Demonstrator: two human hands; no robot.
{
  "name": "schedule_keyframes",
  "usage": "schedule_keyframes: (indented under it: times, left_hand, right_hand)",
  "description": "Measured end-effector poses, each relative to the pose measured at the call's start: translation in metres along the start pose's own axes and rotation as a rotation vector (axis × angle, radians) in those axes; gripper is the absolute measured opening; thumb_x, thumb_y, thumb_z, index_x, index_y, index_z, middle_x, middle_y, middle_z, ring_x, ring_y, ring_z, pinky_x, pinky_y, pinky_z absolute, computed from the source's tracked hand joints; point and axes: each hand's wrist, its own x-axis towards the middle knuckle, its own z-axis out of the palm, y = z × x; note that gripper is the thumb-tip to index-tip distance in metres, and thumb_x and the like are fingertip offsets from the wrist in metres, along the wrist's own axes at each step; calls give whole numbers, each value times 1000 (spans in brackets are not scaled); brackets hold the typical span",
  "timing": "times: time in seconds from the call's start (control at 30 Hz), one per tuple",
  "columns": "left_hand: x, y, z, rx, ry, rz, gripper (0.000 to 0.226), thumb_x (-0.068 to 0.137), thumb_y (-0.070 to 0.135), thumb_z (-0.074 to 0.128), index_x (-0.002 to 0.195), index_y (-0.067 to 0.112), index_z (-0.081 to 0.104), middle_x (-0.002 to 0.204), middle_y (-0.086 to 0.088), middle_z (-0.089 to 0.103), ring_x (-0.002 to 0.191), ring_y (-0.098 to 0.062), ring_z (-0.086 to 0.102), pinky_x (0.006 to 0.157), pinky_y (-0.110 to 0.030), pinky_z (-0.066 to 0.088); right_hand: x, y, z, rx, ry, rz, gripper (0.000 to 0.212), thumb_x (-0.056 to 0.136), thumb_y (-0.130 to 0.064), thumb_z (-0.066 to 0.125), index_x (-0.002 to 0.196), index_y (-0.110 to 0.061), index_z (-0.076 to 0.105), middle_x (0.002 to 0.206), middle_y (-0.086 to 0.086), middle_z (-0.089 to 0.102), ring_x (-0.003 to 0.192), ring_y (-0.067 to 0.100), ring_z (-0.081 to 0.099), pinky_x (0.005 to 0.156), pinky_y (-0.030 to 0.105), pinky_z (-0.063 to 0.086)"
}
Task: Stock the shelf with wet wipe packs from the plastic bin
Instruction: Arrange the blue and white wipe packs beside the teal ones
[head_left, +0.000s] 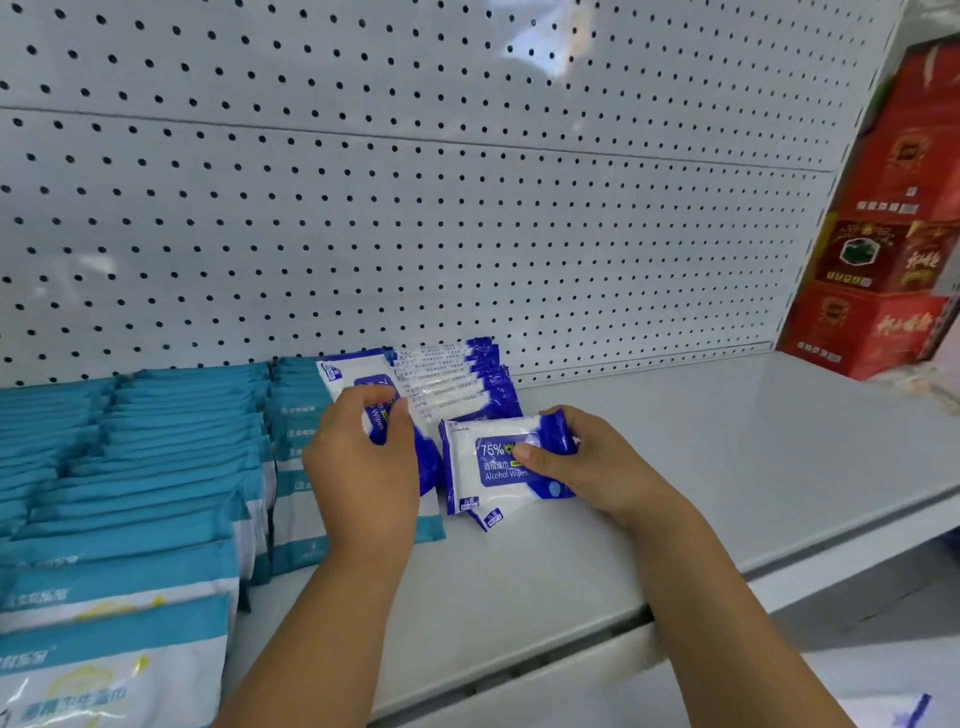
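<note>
Two bare forearms reach up from the near edge, and beside them at the near left stand rows of teal-and-white packs (156, 457), filed upright one behind another across the left part of the shelf (701, 467).

The left hand (363, 467) is curled over the front pack (345, 376) of a row of blue-and-white wipe packs (457, 384). That row leans back toward the pegboard wall (467, 208), just right of the teal rows. The fingers hook over this pack's top edge and cover much of its blue label.

The right hand (592, 462) pinches a single wet wipe pack (467, 486) printed "75%" and "Alcohol Wipes". The thumb presses on the right part of the front label and the fingers wrap behind the pack's blue right end. This pack stands tilted on the shelf, just near of the leaning row and immediately right of the left hand; whether it touches that hand cannot be told. The corner of another blue-and-white pack (491, 518) pokes out beneath its near edge.

To the right of both hands the grey shelf surface runs on to stacked red boxes (883, 260) at the far right end, well apart from the packs.
</note>
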Motion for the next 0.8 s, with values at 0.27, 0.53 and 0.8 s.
schedule_keyframes:
  times: [0.27, 0.53, 0.8]
  left_hand:
    - [-1, 3, -5, -57, 77, 31, 9, 95, 12, 70, 104, 11, 70, 106, -4, 69, 95, -11, 60, 76, -3, 44]
    - [-1, 2, -6, -131, 112, 20, 11, 96, 17, 70, 106, 11, 70, 109, -3, 70, 102, -11, 63, 78, -28, 58]
    - [0, 9, -7, -341, 79, -176, 13, 94, 16, 73, 101, 26, 67, 102, 16, 67, 95, -3, 67, 70, -27, 62]
  right_hand:
    - [-7, 3, 0, 2, -44, -35, 26, 88, -20, 79, 109, -13, 66, 102, 0, 78, 93, 15, 75, 72, 23, 57]
    - [4, 14, 5, -130, 227, -56, 32, 83, -25, 83, 109, -19, 67, 105, -3, 72, 93, 12, 70, 77, 23, 58]
    - [16, 5, 20, -123, 339, -101, 35, 84, -20, 83, 107, -23, 57, 108, -5, 63, 92, 0, 61, 69, 9, 47]
